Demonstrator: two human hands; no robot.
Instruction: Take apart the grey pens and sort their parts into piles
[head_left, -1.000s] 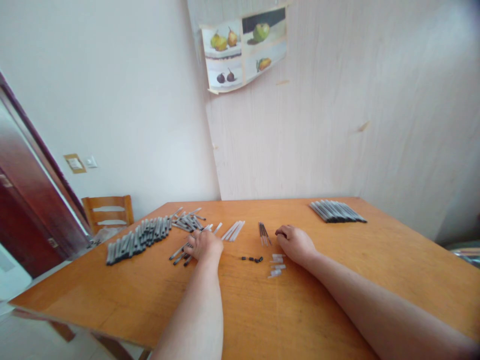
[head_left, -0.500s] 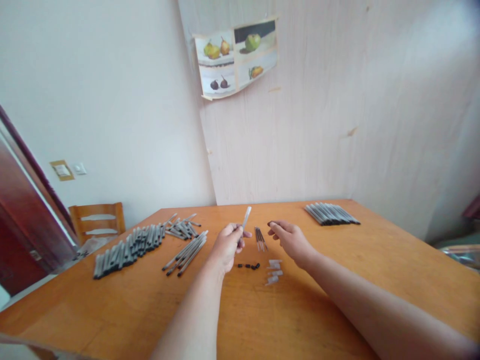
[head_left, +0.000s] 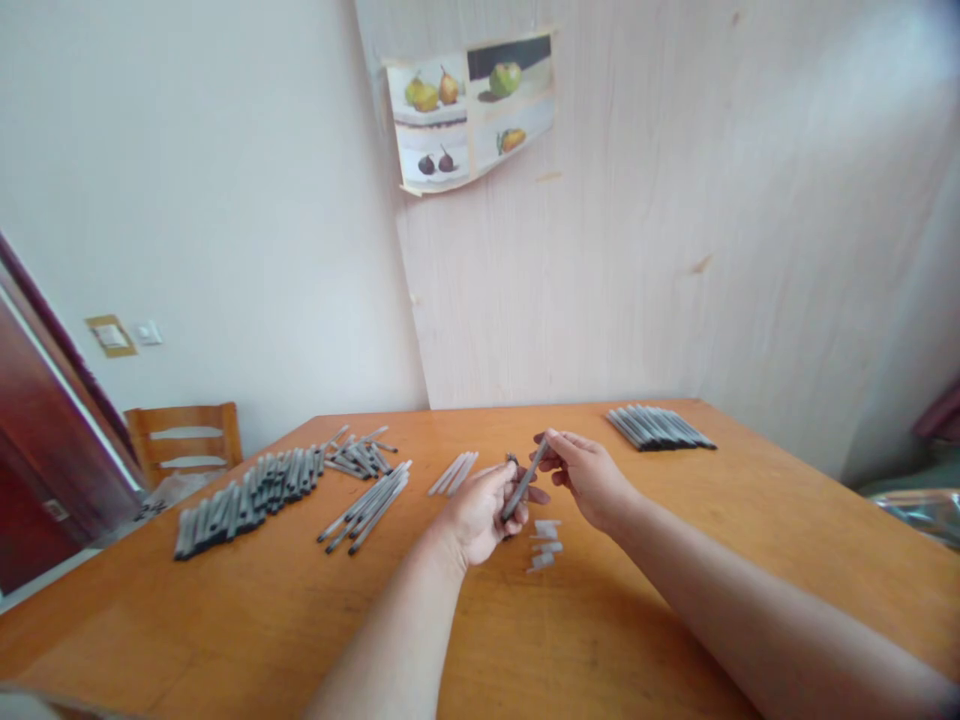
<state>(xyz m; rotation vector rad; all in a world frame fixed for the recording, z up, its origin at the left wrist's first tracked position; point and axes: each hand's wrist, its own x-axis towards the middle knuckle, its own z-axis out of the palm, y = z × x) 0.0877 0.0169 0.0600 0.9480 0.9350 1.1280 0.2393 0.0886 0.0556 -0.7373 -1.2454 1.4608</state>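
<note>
Near the middle of the table, my left hand (head_left: pixel 487 510) is closed round the lower part of a grey pen (head_left: pixel 524 482), which tilts up to the right. The fingers of my right hand (head_left: pixel 581 470) pinch the pen's upper end. Just below my hands lie several clear caps (head_left: pixel 546 547). Several pale tubes (head_left: pixel 454 473) rest left of my left hand. The thin dark refills and small black plugs are mostly hidden behind my left hand.
On the wooden table (head_left: pixel 600 640), a long row of pens (head_left: pixel 247 500) and two smaller groups of pens (head_left: pixel 367 508) lie at the left. Another row of pens (head_left: pixel 660 428) lies at the back right. A wooden chair (head_left: pixel 184 440) stands beyond the left edge.
My left hand has moved slightly right and down, and the pen now leans right. My right hand has come in to grip its upper end. The pale tubes have come into view.
</note>
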